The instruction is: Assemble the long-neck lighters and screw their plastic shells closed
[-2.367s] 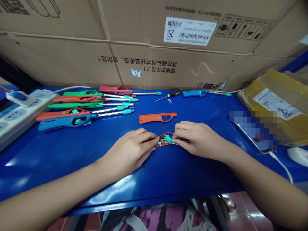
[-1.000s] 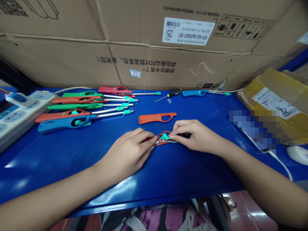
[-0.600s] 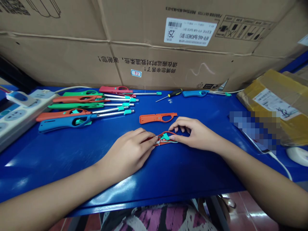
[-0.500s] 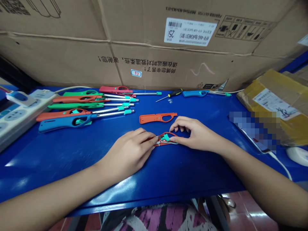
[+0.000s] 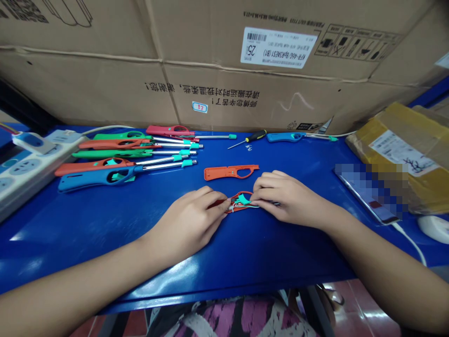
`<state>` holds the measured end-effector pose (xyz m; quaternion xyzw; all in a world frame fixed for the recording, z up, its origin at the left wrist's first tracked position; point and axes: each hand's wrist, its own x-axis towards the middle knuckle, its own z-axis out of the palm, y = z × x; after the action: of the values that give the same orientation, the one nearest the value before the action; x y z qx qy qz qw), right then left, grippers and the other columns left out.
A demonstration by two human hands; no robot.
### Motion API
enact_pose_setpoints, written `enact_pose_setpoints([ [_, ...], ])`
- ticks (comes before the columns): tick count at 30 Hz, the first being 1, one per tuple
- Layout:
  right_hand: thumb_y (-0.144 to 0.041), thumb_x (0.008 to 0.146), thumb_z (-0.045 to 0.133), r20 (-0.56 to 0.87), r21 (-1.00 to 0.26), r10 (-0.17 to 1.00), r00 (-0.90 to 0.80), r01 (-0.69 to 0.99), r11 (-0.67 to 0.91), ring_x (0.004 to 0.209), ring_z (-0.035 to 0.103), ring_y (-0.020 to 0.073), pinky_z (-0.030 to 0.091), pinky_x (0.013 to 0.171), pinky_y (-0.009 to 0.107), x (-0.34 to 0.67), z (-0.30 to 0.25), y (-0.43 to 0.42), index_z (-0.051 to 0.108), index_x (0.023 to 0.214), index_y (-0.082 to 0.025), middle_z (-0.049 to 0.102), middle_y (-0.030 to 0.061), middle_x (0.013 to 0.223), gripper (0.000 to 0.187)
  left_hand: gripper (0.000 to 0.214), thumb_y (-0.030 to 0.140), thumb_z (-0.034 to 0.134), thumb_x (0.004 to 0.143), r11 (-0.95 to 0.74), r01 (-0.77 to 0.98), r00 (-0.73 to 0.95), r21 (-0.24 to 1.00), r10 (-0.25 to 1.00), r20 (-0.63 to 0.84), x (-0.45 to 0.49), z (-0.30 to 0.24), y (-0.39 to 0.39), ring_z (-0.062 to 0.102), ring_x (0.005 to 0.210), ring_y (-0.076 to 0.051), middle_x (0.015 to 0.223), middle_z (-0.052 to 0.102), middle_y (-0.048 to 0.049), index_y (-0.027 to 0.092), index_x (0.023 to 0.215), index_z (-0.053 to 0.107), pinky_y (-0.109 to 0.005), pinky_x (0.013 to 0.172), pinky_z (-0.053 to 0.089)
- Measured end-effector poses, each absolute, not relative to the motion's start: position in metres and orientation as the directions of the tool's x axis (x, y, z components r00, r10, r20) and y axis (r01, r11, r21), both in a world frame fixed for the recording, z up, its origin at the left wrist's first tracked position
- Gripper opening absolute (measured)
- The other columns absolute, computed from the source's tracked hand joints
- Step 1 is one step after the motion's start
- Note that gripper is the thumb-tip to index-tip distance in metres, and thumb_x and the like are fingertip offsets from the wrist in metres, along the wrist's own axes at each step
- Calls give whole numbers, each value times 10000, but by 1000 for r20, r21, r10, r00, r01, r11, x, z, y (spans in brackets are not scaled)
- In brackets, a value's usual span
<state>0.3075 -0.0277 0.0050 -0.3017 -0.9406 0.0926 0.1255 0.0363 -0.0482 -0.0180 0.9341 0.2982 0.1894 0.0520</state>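
As two bare hands bent over a blue worktop point(image 5: 280, 262), an open orange lighter shell point(image 5: 239, 210) lay between them, near the middle of the surface. The left hand point(image 5: 201, 215) pinched the shell's left end between thumb and fingers, while the fingers of the right hand point(image 5: 286, 196) were drawn together around its right end; which part sat between those tips could not be told. Inside showed a green piece point(image 5: 242, 200) and a thin white wire point(image 5: 253, 206).

Good handling here, it seemed, called for a firm left pinch, flat against the worktop, and only light, small pushes from the right, with the wire tucked clear of the rim and the green piece seated rather than forced. The shell's matching orange half point(image 5: 219, 174) lay apart, just beyond.

Behind stood a cardboard carton point(image 5: 122, 89), its print upside down. A white label point(image 5: 278, 47) read "KFR-46G/BpR3AES1 (B1)" beside a large "25"; Chinese lines below thanked the handler for hard work and asked for gentle carrying. A small blue-edged sticker point(image 5: 199, 107) bore a red handwritten number, possibly 33. Print on the taped box point(image 5: 426, 187) at right was too small to read.
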Motion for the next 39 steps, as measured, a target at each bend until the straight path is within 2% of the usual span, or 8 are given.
enact_pose_setpoints([
  [11, -217, 1010, 524, 173, -147, 572, -802, 554, 820, 876, 566, 191, 383, 787, 337, 305, 3, -29, 727, 951, -187, 695, 55, 927, 214, 286, 210, 497, 1021, -824, 520, 759, 226, 567, 319, 36, -18, -46, 638, 958, -244, 1093, 702, -101, 165, 1219, 698, -428, 820, 596],
  [14, -231, 1002, 557, 148, -226, 608, -780, 572, 788, 900, 589, 188, 394, 797, 343, 307, 4, -28, 742, 960, -212, 696, 47, 958, 191, 287, 213, 496, 1021, -822, 521, 760, 229, 569, 314, 37, -17, -47, 640, 954, -240, 1089, 703, -99, 168, 1222, 696, -420, 820, 593],
  [18, -294, 967, 632, 186, -427, 717, -671, 602, 675, 1008, 618, 200, 441, 876, 361, 307, 5, -26, 725, 1049, -236, 702, 59, 1067, 137, 283, 220, 492, 1025, -822, 527, 760, 215, 569, 314, 36, -17, -47, 641, 952, -232, 1088, 702, -99, 179, 1222, 690, -403, 812, 586],
  [21, -336, 907, 701, 166, -547, 809, -563, 630, 551, 1007, 616, 208, 489, 876, 361, 306, 4, -25, 674, 1143, -222, 688, 73, 1091, 264, 293, 217, 494, 1025, -818, 524, 750, 237, 575, 327, 36, -17, -46, 630, 972, -230, 1110, 696, -106, 177, 1267, 653, -399, 820, 575],
  [27, -287, 875, 721, 23, -632, 795, -606, 608, 482, 895, 600, 177, 487, 812, 322, 299, -6, -28, 667, 1080, -206, 672, 29, 946, 227, 332, 184, 491, 1017, -805, 509, 735, 304, 590, 334, 36, -16, -44, 593, 1019, -238, 1156, 663, -113, 157, 1334, 587, -416, 864, 545],
  [29, -262, 873, 719, 27, -648, 801, -598, 599, 470, 853, 589, 166, 477, 779, 306, 296, -8, -29, 665, 1031, -197, 650, 14, 888, 179, 342, 163, 491, 1004, -789, 493, 722, 367, 606, 333, 36, -16, -45, 589, 1037, -234, 1164, 641, -111, 166, 1332, 590, -411, 888, 542],
  [33, -239, 893, 698, 69, -660, 802, -593, 576, 482, 906, 593, 170, 471, 810, 305, 294, -10, -30, 652, 927, -186, 648, 36, 953, 78, 403, 208, 543, 978, -726, 478, 688, 495, 660, 303, 38, -21, -44, 600, 1081, -234, 1188, 610, -111, 181, 1379, 556, -414, 938, 543],
  [39, -226, 884, 728, 99, -645, 812, -576, 584, 493, 818, 580, 150, 443, 737, 271, 292, -12, -31, 673, 928, -178, 650, 12, 857, 85, 292, 214, 514, 1017, -701, 459, 663, 545, 679, 316, 38, -28, -35, 616, 1037, -205, 1092, 650, -93, 149, 1280, 622, -374, 925, 543],
])
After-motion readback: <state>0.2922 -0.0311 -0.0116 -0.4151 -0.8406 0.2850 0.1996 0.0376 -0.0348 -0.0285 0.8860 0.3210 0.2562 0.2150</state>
